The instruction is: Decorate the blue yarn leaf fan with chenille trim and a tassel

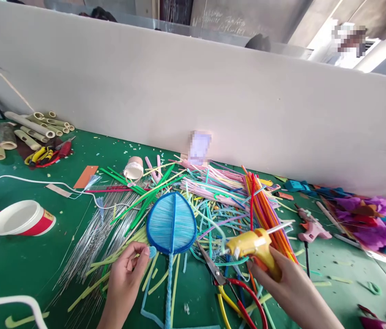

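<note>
At lower left of the blue leaf [161, 225], the left hand [128, 267] pinches a blue piece [152, 252], probably keeping its edge free. Right of the leaf, the right hand [279, 273] clamps its fingers on the glue gun [253, 243], likely for aiming.

blue leaf [161, 221]: one
hands: two — left hand [129, 266], right hand [280, 274]
blue disc [152, 252]: one
glue guns: two — yellow glue gun [252, 243], pink glue gun [311, 228], right of leaf
red-handled scissors [217, 273]: one pair, right of leaf
bamboo tubes [58, 122]: over six, left of leaf
pipe cleaners [209, 189]: uncountably many
</note>
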A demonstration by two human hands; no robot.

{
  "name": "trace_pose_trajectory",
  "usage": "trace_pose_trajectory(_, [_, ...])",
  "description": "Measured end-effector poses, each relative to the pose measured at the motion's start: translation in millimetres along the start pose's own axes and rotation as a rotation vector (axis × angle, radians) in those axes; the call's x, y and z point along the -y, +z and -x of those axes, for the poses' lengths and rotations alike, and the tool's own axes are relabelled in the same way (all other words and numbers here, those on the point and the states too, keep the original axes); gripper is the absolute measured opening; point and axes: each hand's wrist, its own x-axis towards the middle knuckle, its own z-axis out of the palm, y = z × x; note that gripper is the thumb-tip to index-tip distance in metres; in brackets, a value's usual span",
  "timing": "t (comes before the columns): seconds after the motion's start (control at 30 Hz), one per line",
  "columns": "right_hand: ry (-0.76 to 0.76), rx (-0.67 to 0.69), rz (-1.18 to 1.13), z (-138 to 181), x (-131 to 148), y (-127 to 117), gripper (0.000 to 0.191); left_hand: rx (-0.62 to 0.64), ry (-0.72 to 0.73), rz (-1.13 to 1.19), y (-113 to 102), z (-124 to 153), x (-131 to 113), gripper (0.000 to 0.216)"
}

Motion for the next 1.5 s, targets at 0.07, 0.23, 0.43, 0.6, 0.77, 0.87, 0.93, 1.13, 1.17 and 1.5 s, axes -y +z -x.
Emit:
trace_pose_trajectory(0.07, [-0.072, 0.159, -0.036, 1, -2, 2, 0.027, -0.023, -0.002, -0.005, 1, 0, 0, 0.038])
trace_pose_trajectory(0.23, [-0.078, 0.228, 0.087, 6, -24, -7, 0.024, 0.056, 0.01, 0.03, 6, 4, -6, 0.036])
trace_pose_trajectory(0.43, [0.024, 0.102, 0.163, 16, -46, -27, 0.032, 0.384, 0.14, 0.022, 22, 7, -37, 0.025])
trace_pose_trajectory(0.6, [0.122, 0.086, 0.189, 29, -56, -41, 0.044, 0.772, 0.063, -0.012, 58, -1, -64, 0.024])
trace_pose_trajectory(0.77, [0.162, 0.101, 0.142, 42, -66, -44, 0.051, 0.963, -0.063, 0.077, 115, -23, -54, 0.029])
trace_pose_trajectory(0.87, [0.147, 0.076, 0.088, 48, -72, -45, 0.045, 0.884, -0.031, 0.057, 133, -37, -53, 0.031])
trace_pose_trajectory(0.93, [0.132, -0.011, 0.069, 49, -71, -44, 0.04, 0.835, -0.002, 0.052, 129, -45, -60, 0.032])
trace_pose_trajectory(1.13, [-0.048, -0.446, 0.031, 37, -18, -5, 0.041, 0.396, 0.262, -0.14, 59, -67, -73, 0.031])
trace_pose_trajectory(1.17, [-0.112, -0.461, 0.036, 34, -5, 7, 0.04, 0.314, 0.299, -0.182, 45, -70, -68, 0.03])
trace_pose_trajectory(1.5, [-0.435, -0.42, 0.262, 18, 50, 72, 0.022, -0.017, 0.509, -0.489, -8, -34, 0, 0.017])
